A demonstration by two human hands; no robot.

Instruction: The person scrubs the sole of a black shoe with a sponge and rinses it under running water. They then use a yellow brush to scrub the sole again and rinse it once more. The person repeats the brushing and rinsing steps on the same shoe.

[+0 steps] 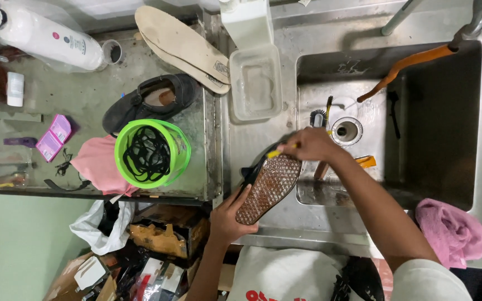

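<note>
1. At the front edge of the steel sink, head view: the left hand has its grip closed on the heel end of a dark shoe, which is turned sole upward so that the brown patterned sole faces the camera.
2. The right hand lies at the toe end of the same shoe, its grip closed round a yellow-handled brush; only a short piece of the handle shows beside the fingers, and the bristles cannot be seen.
3. Just beyond the right grip, in the basin: the round drain, a black-bristled brush and an orange object that is partly hidden by the forearm.
4. Farther beyond, an orange hose runs from the tap down towards the basin.
5. Beyond the left grip, on the drainboard: a clear plastic container.
6. To the left of the left grip, on the bench: a green tub holding black laces, a second black shoe, two pale insoles, a pink cloth and a white bottle lying on its side.
7. To the right of the right forearm, on the sink rim: a pink towel.
</note>
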